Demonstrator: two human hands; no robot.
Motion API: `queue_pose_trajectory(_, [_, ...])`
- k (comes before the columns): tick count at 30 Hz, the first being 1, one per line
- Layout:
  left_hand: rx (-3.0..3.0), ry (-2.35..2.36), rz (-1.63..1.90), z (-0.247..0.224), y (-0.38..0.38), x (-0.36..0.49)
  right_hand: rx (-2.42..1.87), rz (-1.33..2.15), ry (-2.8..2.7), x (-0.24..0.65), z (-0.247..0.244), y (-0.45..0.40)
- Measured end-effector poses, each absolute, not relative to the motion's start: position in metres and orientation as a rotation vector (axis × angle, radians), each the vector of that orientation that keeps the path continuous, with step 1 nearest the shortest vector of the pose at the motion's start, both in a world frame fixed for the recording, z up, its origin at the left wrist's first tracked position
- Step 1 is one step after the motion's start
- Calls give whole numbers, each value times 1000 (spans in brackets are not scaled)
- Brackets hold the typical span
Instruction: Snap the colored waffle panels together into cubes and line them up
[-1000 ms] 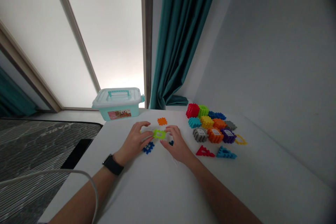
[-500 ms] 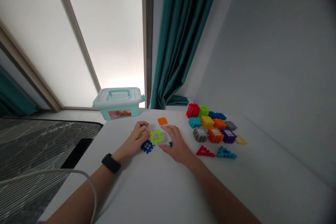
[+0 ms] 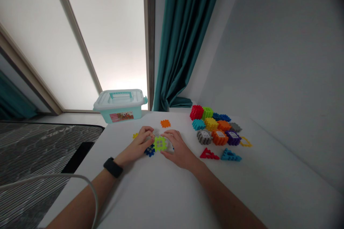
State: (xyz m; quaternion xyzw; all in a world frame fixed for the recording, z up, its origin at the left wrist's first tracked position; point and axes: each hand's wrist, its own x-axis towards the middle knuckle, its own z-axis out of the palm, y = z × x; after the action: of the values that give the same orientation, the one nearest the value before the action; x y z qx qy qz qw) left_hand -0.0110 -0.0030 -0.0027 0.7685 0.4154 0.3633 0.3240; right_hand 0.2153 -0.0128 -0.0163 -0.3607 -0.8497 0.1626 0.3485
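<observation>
A lime-green square building tile (image 3: 160, 144) with notched edges and a window-like grid stands between my two hands, raised a little over the white table. My left hand (image 3: 140, 144), a black watch on its wrist, pinches the tile's left side. The thumb and index finger of my right hand (image 3: 177, 149) span its right side, at the top and bottom edges. Below my left fingers lies a dark blue tile (image 3: 149, 150), partly covered. A yellow tile (image 3: 135, 135) peeks out behind the left hand. Beyond both hands, an orange tile (image 3: 165, 123) lies flat.
To the right sit stacks of notched tiles, among them red (image 3: 196, 112), grey (image 3: 204, 137) and purple (image 3: 233, 138). Red (image 3: 209, 154) and blue (image 3: 231, 155) triangular pieces lie in front. A lidded mint box (image 3: 120, 105) stands back left. A pale cable (image 3: 91, 182) crosses near my left forearm.
The lime-green tile has come slightly nearer and turned more upright. My right fingers have shifted a little left around its edge, and the view has moved slightly.
</observation>
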Motion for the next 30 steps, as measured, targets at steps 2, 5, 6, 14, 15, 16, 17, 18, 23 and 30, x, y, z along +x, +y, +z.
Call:
queue_pose_trajectory(2, [2122,1120,975,-4,-4,-10,-929,402,-2197,215,-17,-11])
queue_pose_trajectory(5, [2344,1171,979,-5,-6,-9,-957,350,-2185,216,-17,-9])
queue_pose_trajectory(6, [2408,1188,974,-5,-6,-9,-970,333,-2178,216,-17,-8])
queue_pose_trajectory(14, [2638,1216,995,-6,-4,-13,-973,277,-2147,217,-19,-8])
queue_pose_trajectory(15, [2656,1212,1005,-6,-3,-13,-974,272,-2142,217,-19,-8])
queue_pose_trajectory(16, [2674,1209,1020,-6,-3,-13,-973,264,-2139,217,-19,-8])
queue_pose_trajectory(17, [2692,1204,1037,-7,-2,-13,-971,254,-2139,217,-19,-8])
queue_pose_trajectory(18, [2709,1199,1055,-7,-2,-13,-967,243,-2140,217,-20,-8])
queue_pose_trajectory(23, [2735,1194,1139,-10,0,-13,-928,205,-2139,217,-21,-7])
queue_pose_trajectory(30, [2692,1192,1166,-6,-3,-10,-909,176,-2146,216,-21,-7])
